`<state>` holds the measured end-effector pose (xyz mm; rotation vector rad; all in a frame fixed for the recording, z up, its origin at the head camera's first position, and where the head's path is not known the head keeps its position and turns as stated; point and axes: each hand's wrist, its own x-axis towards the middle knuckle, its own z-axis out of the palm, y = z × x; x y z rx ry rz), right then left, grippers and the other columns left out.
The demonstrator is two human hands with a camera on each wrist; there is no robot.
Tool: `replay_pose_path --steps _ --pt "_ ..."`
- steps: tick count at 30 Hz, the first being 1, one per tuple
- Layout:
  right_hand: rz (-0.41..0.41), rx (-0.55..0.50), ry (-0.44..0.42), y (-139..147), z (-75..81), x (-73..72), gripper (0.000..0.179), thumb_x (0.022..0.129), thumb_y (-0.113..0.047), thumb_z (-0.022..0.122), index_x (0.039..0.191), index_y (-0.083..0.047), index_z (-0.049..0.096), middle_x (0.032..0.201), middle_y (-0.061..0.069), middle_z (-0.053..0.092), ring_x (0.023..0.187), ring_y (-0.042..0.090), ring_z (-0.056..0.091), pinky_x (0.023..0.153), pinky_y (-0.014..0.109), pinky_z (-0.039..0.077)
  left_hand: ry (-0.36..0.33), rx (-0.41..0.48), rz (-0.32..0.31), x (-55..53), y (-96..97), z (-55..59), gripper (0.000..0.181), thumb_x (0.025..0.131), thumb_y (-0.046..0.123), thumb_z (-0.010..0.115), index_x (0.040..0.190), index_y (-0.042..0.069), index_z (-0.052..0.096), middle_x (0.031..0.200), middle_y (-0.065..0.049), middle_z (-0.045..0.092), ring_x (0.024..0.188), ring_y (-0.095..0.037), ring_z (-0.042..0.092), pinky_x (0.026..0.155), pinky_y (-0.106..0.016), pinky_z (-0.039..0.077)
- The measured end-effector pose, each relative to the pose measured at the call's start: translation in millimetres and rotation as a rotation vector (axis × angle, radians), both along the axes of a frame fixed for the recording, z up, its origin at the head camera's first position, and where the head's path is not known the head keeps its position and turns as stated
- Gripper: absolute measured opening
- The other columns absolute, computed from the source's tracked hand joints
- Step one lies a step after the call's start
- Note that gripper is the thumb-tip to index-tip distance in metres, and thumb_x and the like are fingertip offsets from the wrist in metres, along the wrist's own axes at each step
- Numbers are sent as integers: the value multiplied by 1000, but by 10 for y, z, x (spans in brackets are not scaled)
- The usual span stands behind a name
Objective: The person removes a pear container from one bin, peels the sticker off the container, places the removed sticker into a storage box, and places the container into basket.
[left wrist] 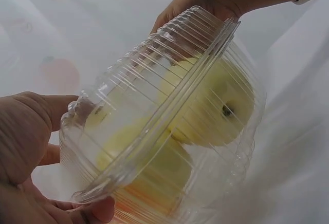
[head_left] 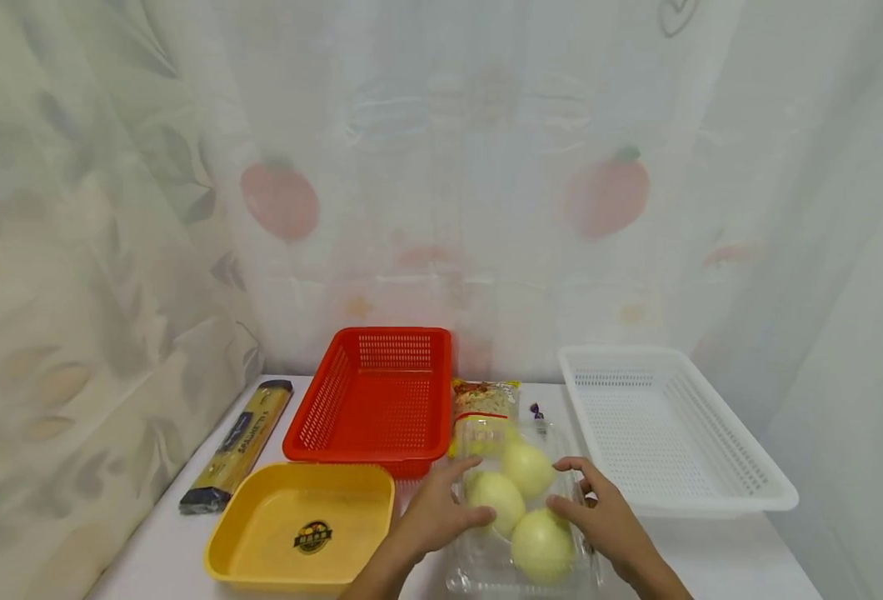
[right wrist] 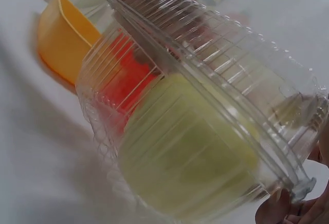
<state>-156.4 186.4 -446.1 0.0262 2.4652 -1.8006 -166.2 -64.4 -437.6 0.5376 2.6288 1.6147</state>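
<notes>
Both hands hold a clear plastic clamshell box [head_left: 479, 577] between them. Inside lie three pale yellow, round, apple-like fruits [head_left: 543, 546]; a dark stem hollow shows on one fruit [left wrist: 226, 93] in the left wrist view. My left hand [head_left: 440, 510] grips the box's left side, thumb over the top. On the opposite side my right hand [head_left: 602, 512] grips it, with a thumb and fingertip [right wrist: 275, 208] at the rim in the right wrist view. The box's lid is down over the fruit.
A yellow tray [head_left: 242, 533] sits at left, with a red basket [head_left: 441, 400] behind it and a spaghetti pack [head_left: 241, 442] beside them. Behind the box lie a printed food packet [head_left: 490, 400] and a small purple wrapped piece [head_left: 536, 412]. A white basket [head_left: 711, 500] stands at right.
</notes>
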Motion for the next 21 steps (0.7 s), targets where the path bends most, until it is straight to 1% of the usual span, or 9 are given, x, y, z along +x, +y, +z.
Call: replay_pose_path --steps 1,3,5,7,9,13,15,18,21 --pt "4 -2 1 -1 21 -1 45 83 -21 77 123 -18 56 84 12 42 58 16 37 48 26 37 0 -8 2 -4 -6 31 68 70 24 83 132 7 59 131 -15 55 117 -33 49 92 -56 42" --pt "12 1 7 -3 56 -3 45 83 -21 77 123 -18 56 85 12 42 59 16 37 48 26 37 -4 -17 -1 -14 -18 90 68 70 23 83 132 6 59 126 -17 55 107 -34 53 85 -52 47" --pt "22 1 14 -9 93 -3 46 84 -21 76 124 -19 55 85 12 42 59 16 38 47 26 38 -15 -29 -1 -23 -29 146 69 70 23 83 132 6 58 117 -17 56 94 -29 52 75 -44 49" --pt "40 7 22 -18 133 -7 46 84 -22 76 125 -19 54 87 12 41 60 17 39 46 26 39 -16 -42 -3 -35 -47 204 70 70 23 82 133 6 58 105 -15 53 83 -24 46 65 -36 45" --pt "61 14 34 -34 185 -13 47 85 -23 75 127 -19 53 88 13 41 60 17 41 45 26 39 -9 -54 -5 -48 -70 266 71 70 23 82 134 8 58 95 -13 49 77 -23 42 59 -33 41" --pt "105 35 66 -73 285 -28 50 86 -25 74 129 -18 51 89 14 42 60 17 43 44 25 40 6 -85 -3 -78 -131 384 71 70 25 83 135 11 58 92 -9 48 78 -21 41 60 -32 40" --pt "118 38 80 -101 326 -40 51 86 -26 74 130 -18 50 88 14 42 60 17 43 43 24 39 -13 -85 -13 -96 -168 434 71 72 25 83 136 11 57 80 -6 46 69 -19 41 55 -29 39" --pt "114 42 91 -157 375 -66 52 85 -28 75 130 -23 51 88 14 42 60 17 43 42 24 39 -35 -76 -36 -120 -237 503 71 74 22 82 138 10 54 67 0 39 53 -12 35 46 -23 36" --pt "106 53 104 -230 422 -101 51 84 -29 75 130 -27 53 89 13 45 63 19 45 43 27 40 -55 -54 -49 -145 -315 568 71 75 19 81 139 9 53 62 1 36 44 -8 31 42 -22 36"
